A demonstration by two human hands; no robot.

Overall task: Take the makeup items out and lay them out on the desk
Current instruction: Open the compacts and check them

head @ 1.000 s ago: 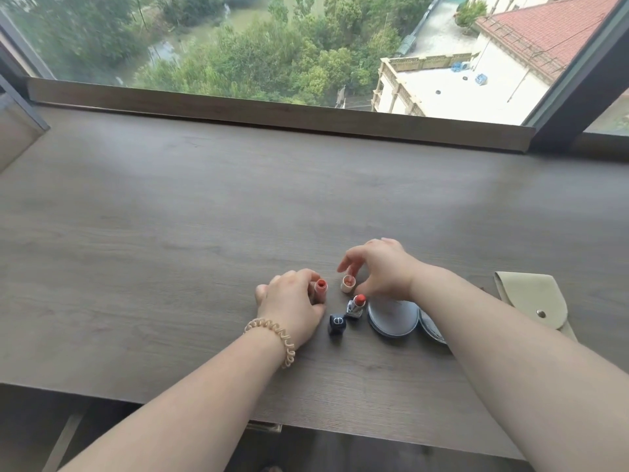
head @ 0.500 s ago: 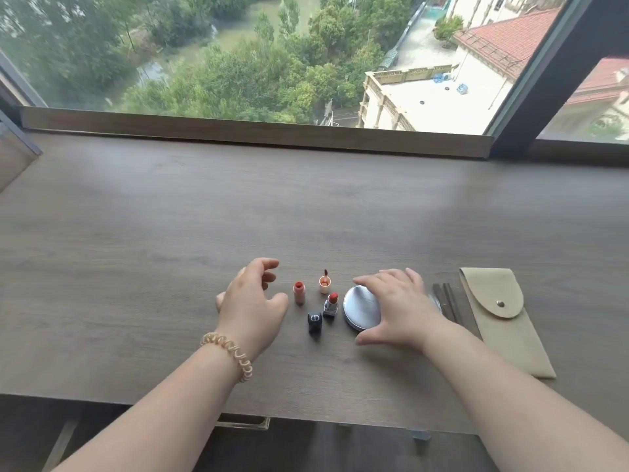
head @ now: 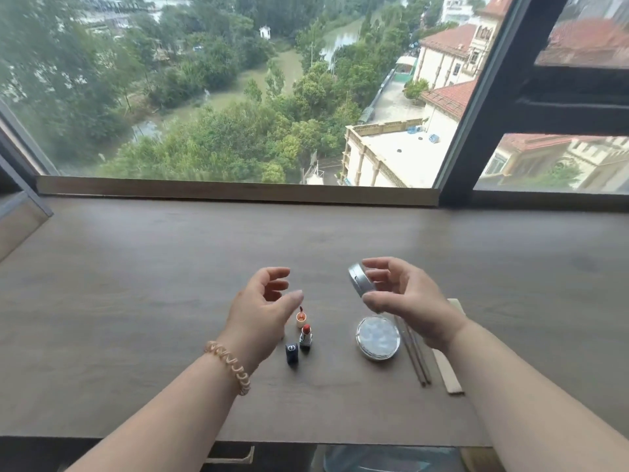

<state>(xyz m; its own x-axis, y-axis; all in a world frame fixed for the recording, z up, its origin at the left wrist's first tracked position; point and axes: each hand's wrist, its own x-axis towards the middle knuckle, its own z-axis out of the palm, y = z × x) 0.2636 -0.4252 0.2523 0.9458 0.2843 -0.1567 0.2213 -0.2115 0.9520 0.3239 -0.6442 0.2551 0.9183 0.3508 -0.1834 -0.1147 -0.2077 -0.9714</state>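
Makeup is sitting out on the desk, near the front edge. The right hand is holding a silver case up in the air, tipped on its side, with the thumb under it and the fingers curling over the top. Right below, a second case, round too, is lying flat on the desk, and two thin sticks are lying just beside it. A tan pouch is peeking out from under the right arm. The left hand is hovering with its fingers loosely bent and apart, holding nothing. Just under its thumb a small pot is standing, and next to that a red lipstick is standing with its top off. The dark cap is sitting right beside it. My guess is that the silver case is about to be put down or opened. The hand is only gripping it by the rim, so the smooth case could slip out and drop on the one below and crack it. The left hand is hanging very close to the little lipstick, so one small bump could knock it over and smear red on the desk.
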